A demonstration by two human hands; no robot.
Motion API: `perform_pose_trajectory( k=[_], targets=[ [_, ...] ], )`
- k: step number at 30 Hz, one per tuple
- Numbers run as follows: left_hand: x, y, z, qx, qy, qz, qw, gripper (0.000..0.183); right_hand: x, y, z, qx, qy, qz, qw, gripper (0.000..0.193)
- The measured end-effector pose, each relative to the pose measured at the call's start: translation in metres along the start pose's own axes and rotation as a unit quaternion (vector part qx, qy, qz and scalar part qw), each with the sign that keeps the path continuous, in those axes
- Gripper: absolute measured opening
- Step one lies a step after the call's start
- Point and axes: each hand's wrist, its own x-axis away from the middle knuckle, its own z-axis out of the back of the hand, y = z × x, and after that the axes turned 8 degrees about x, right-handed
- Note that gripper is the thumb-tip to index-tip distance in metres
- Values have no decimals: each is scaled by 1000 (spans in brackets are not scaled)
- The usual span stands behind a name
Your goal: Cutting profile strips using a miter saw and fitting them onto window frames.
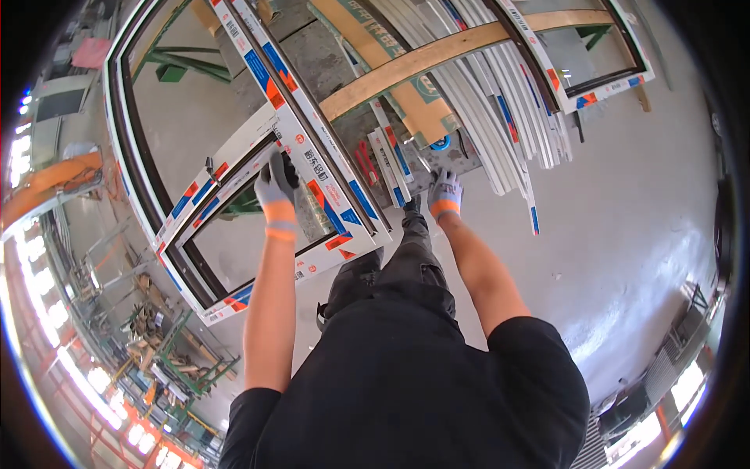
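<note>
My left hand [276,184], in a grey glove with an orange cuff, grips the upper edge of a small white window sash [205,305] with dark inner seals and blue and red film. That sash sits inside a larger white window frame [125,156] lying on green trestles. My right hand [444,192], gloved the same way, reaches down with fingers spread to a bundle of long white profile strips [500,117]; whether it holds one I cannot tell. My dark trousers and shoe [412,205] show between the hands.
A wooden plank [437,53] lies across the profiles and a second window frame [582,98] at top right. Red-handled pliers [366,162] rest by the strips. Grey concrete floor spreads to the right. Scrap piles and green racks [168,344] stand at lower left.
</note>
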Motion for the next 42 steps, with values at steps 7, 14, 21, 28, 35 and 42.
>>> perform_pose_trajectory(
  k=[7,14,21,28,35,42],
  targets=[
    [145,-1,88,-500,74,-187,842,19,-10,-68,-2,94,-216,94,967,37],
    [152,-23,116,-587,79,-318,741,15,-2,-73,-37,59,-199,21,978,33],
    [148,-33,119,-591,42,-260,762,27,8,36,2,-221,-112,143,958,44],
    [169,5,140,-433,-13,-289,854,32,117,-97,199,-232,-25,212,949,26],
    [217,8,207,228,-95,-127,961,31,265,-252,174,-114,-194,462,858,30],
    [262,52,359,-124,13,-194,973,26,388,-376,97,-76,-198,464,860,52]
  ],
)
